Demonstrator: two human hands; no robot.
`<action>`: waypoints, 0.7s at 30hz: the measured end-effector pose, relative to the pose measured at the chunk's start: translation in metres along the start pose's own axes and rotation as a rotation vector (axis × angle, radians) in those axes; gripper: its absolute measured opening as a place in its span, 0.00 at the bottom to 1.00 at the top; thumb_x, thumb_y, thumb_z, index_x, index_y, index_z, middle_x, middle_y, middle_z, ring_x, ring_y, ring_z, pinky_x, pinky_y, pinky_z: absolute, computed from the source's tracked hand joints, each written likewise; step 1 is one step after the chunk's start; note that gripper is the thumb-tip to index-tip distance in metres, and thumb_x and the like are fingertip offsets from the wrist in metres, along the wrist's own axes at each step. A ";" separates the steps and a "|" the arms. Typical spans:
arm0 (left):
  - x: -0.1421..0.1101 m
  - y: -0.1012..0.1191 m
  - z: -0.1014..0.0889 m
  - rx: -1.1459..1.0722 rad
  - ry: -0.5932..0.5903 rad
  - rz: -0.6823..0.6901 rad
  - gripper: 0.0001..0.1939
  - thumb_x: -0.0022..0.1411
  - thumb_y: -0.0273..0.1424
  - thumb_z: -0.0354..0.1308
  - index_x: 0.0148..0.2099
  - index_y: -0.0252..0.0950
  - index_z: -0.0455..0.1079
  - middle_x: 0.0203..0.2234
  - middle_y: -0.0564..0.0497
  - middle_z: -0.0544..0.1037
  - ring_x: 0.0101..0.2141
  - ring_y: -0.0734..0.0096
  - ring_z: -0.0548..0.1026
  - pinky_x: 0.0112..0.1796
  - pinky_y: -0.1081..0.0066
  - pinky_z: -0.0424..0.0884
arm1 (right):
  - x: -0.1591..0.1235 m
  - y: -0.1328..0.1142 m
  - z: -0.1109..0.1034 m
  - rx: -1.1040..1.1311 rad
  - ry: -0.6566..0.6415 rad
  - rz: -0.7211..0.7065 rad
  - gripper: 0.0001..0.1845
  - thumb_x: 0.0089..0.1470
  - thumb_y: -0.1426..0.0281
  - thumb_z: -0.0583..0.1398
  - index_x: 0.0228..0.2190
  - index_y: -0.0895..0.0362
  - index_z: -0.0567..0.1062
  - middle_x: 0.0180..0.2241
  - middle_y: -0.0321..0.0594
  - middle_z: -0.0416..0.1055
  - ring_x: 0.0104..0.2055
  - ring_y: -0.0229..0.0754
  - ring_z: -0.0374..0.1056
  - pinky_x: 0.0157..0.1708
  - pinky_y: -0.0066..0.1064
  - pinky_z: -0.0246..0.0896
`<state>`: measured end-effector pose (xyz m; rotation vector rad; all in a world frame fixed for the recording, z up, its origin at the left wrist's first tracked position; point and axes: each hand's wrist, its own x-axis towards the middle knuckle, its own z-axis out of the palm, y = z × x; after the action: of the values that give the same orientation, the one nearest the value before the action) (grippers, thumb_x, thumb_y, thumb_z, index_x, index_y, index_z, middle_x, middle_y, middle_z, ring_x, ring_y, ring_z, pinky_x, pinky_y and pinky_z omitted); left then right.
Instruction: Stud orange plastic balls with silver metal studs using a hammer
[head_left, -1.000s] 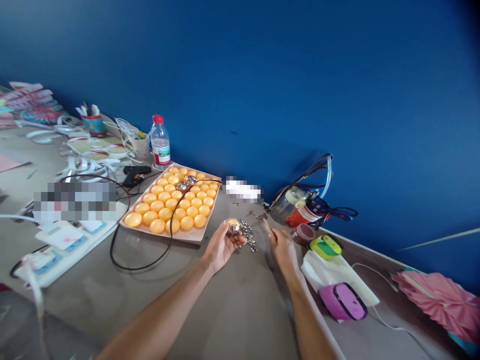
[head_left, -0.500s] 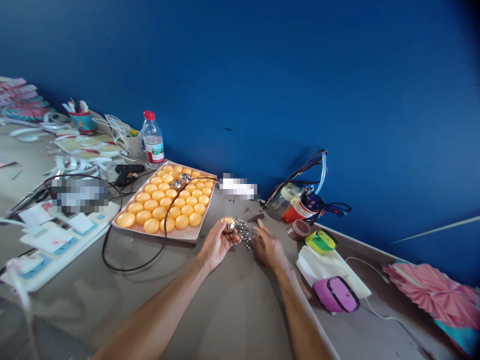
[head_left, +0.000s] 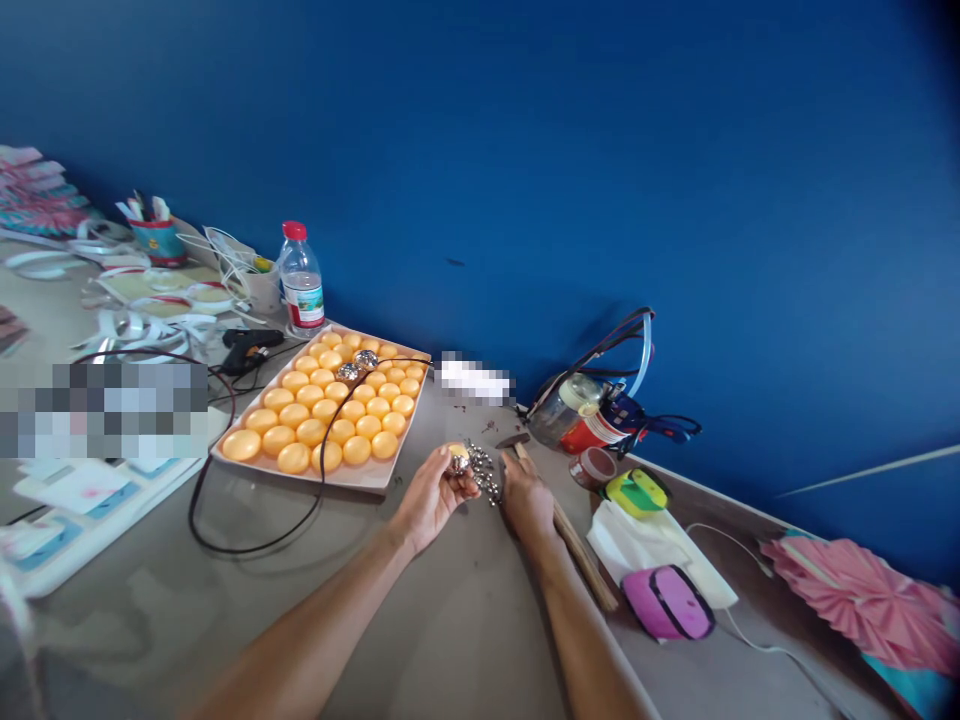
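Note:
My left hand (head_left: 427, 505) is closed around a yellow-orange ball (head_left: 455, 452), partly covered with shiny silver studs. Just beyond its fingertips lies a loose heap of small silver studs (head_left: 486, 472) on the grey table. My right hand (head_left: 529, 500) curls over the hammer (head_left: 585, 565), close to its dark head. The wooden handle runs out from beneath the hand toward the lower right; my fingertips are partly hidden. Left of my hands, a shallow tray (head_left: 382, 474) holds rows of similar balls, and two silver-studded balls (head_left: 357, 364) rest among them.
A black cable (head_left: 262, 549) loops across the tray and table. Behind the tray stands a water bottle (head_left: 302, 285). At right are a clear jar (head_left: 561, 412), a small brown cup (head_left: 592, 466), a green-yellow case (head_left: 636, 492) and a purple case (head_left: 667, 603). The blue wall bounds the back.
My right hand has closed down over the hammer near its head, and more of the handle shows behind it. My left hand keeps the ball. The view has shifted slightly.

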<state>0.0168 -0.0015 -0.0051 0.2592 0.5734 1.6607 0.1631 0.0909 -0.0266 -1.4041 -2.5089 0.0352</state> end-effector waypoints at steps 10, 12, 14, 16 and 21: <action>-0.003 0.003 0.005 0.008 0.004 -0.018 0.13 0.58 0.37 0.54 0.42 0.32 0.64 0.24 0.50 0.73 0.23 0.72 0.73 0.31 0.68 0.71 | -0.001 -0.002 0.002 0.040 0.083 0.006 0.12 0.57 0.73 0.49 0.36 0.58 0.71 0.34 0.43 0.71 0.33 0.39 0.68 0.31 0.26 0.57; -0.002 0.002 0.004 0.002 0.007 -0.020 0.13 0.58 0.37 0.54 0.42 0.32 0.65 0.24 0.50 0.73 0.23 0.72 0.73 0.31 0.67 0.71 | -0.002 0.000 0.002 0.046 0.091 0.000 0.13 0.56 0.74 0.50 0.42 0.59 0.69 0.37 0.45 0.71 0.34 0.39 0.68 0.32 0.27 0.57; -0.002 0.001 0.003 0.004 0.006 -0.018 0.14 0.58 0.37 0.54 0.42 0.33 0.65 0.24 0.50 0.73 0.23 0.72 0.73 0.31 0.67 0.71 | -0.002 0.001 0.002 0.035 0.083 -0.015 0.13 0.55 0.75 0.50 0.41 0.59 0.70 0.37 0.46 0.71 0.35 0.40 0.68 0.33 0.27 0.57; -0.002 0.001 0.003 0.013 0.003 -0.021 0.14 0.58 0.37 0.55 0.42 0.33 0.65 0.24 0.50 0.73 0.23 0.72 0.73 0.31 0.67 0.71 | -0.001 0.002 0.003 0.018 0.065 -0.018 0.11 0.55 0.76 0.50 0.35 0.59 0.72 0.34 0.45 0.71 0.34 0.40 0.67 0.32 0.27 0.57; -0.002 0.000 0.003 0.031 -0.005 -0.021 0.13 0.59 0.37 0.54 0.42 0.33 0.64 0.25 0.50 0.73 0.24 0.72 0.73 0.32 0.67 0.71 | 0.002 0.004 0.004 0.010 0.040 -0.004 0.11 0.54 0.78 0.50 0.28 0.59 0.71 0.30 0.42 0.70 0.32 0.38 0.66 0.31 0.25 0.55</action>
<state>0.0182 -0.0034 -0.0024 0.2786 0.5964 1.6319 0.1646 0.0947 -0.0304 -1.3821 -2.4760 0.0188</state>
